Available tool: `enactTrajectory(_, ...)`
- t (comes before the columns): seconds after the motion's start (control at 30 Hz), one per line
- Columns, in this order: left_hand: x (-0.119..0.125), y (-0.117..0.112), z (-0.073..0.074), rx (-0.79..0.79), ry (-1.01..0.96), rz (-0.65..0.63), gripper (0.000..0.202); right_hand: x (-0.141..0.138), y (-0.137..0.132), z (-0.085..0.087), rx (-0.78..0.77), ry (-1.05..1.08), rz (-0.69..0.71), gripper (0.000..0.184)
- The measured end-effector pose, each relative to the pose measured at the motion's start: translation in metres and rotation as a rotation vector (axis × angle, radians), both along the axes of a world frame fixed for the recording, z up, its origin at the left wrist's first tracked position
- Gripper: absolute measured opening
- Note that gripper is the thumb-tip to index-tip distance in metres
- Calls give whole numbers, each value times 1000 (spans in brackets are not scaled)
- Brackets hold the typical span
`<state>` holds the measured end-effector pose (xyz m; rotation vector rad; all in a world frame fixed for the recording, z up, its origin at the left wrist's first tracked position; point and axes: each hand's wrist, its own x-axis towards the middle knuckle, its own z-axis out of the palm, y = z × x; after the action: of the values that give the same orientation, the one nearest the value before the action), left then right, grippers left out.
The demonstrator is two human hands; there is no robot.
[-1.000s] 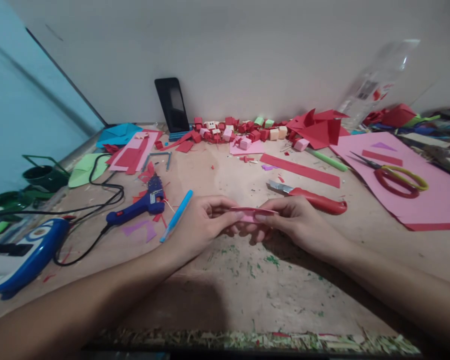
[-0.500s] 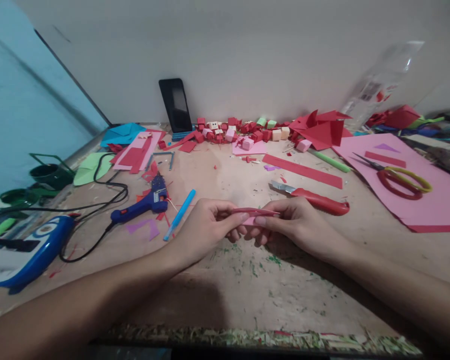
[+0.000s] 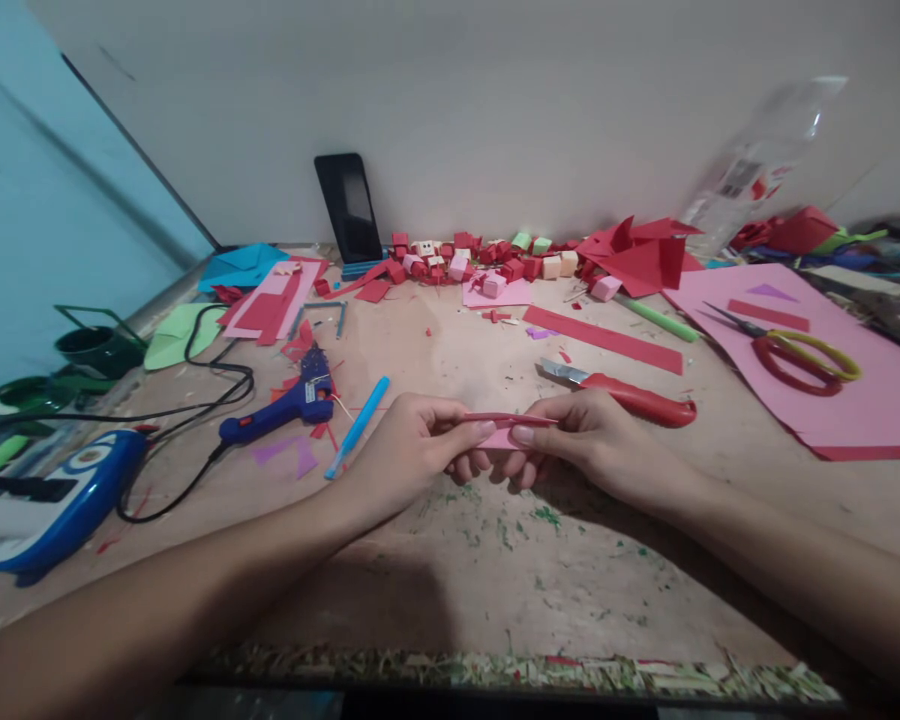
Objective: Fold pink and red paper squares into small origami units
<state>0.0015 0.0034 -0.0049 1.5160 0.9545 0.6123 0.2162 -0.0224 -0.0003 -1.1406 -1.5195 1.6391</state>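
Observation:
Both hands meet over the middle of the worn wooden table (image 3: 495, 580), pinching one small strip of paper (image 3: 504, 422), red on top and pink beneath. My left hand (image 3: 409, 450) grips its left end with thumb and fingers closed. My right hand (image 3: 596, 440) pinches its right end the same way. The strip is held nearly flat, just above the table. A red-handled utility knife (image 3: 630, 398) lies just behind my right hand, and a light blue pen-like tool (image 3: 356, 428) lies to the left of my left hand.
A blue glue gun (image 3: 281, 408) with a black cord lies at left, near a blue-and-white device (image 3: 60, 500). Scissors (image 3: 795, 352) rest on a pink sheet (image 3: 855, 400) at right. A long red strip (image 3: 604, 340), several small paper cubes (image 3: 480, 262), a phone (image 3: 349, 208) and a plastic bottle (image 3: 750, 170) line the back wall.
Both hands stay pinched on the strip in almost the same place; the fingers shift only slightly along it. The view moves a little.

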Motion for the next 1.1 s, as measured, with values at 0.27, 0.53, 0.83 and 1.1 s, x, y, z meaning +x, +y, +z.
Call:
enactTrajectory(0.27, -3, 0, 1, 22, 16, 0, 30, 1, -1, 1, -9, -6, -30, 33)
enactTrajectory(0.53, -3, 1, 3, 94, 41, -1, 32, 1, -1, 2, -10, -3, -45, 36)
enactTrajectory(0.83, -2, -1, 4, 95, 69, -23, 34, -3, -2, 3, -3, 16, -77, 37)
enactTrajectory(1.1, -2, -3, 2, 202, 75, 16, 37, 0, -1, 5, -11, -25, -4, 35)
